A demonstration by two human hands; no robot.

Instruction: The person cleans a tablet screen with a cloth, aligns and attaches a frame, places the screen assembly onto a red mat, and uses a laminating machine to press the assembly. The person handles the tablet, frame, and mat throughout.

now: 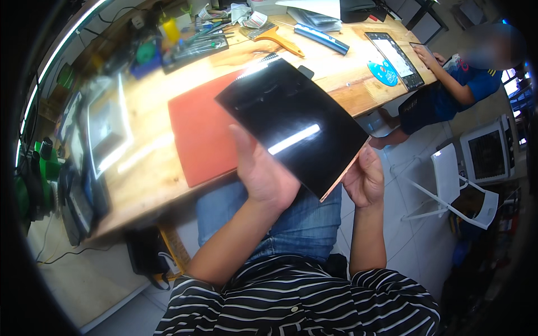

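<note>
A thin, glossy black screen panel [297,112] is tilted up in front of me, above the near edge of the bench. It has a copper-coloured strip along its lower right edge, and a lamp's white reflection lies across it. My left hand [266,176] supports its lower left edge, thumb raised beside it and fingers hidden behind. At the right corner, my right hand [365,178] grips the edge between thumb and curled fingers. Beneath the panel, an orange-red mat [196,134] lies on the wooden bench [151,196].
Farther back lie a wide brush [274,38], a blue tube-shaped tool [320,38] and a tray of hand tools [196,51]. To the right are a blue disc [383,73], a tablet-like device [398,59] and another person [459,84]. A white folding chair [448,179] stands on the floor.
</note>
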